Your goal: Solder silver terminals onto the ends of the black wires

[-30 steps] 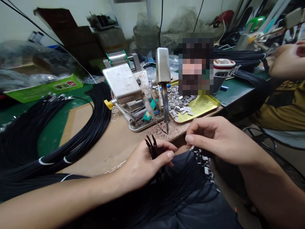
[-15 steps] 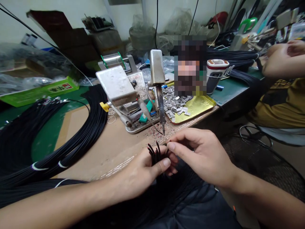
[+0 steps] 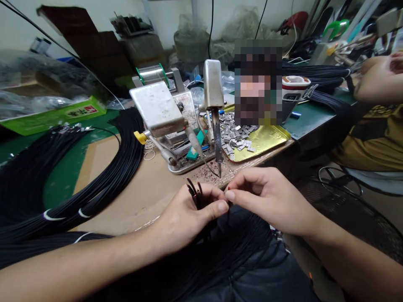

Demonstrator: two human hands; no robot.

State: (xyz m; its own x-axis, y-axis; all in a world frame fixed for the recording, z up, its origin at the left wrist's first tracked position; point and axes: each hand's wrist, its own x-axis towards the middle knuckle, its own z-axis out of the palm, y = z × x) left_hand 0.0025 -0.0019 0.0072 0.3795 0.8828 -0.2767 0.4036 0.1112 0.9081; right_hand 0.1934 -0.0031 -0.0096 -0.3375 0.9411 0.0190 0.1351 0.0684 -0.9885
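My left hand is closed around several black cables, their ends sticking up between thumb and fingers. Reddish wire shows at some of the tips. Thumb and forefinger of my right hand pinch the end of one black cable, right beside my left fingertips. Just beyond the hands, a soldering iron points down from its stand, and a thin solder wire from a feed nozzle reaches its tip. The cables' lengths run down across my lap.
A gold tray with many small metal connectors stands behind the iron. Coils of black cable lie at left. A solder spool sits behind the stand. At right, a co-worker's hands are visible.
My left hand has shifted slightly left with the bundle. The single cable in my right fingers now stands apart from the others. The whole view has shifted slightly.
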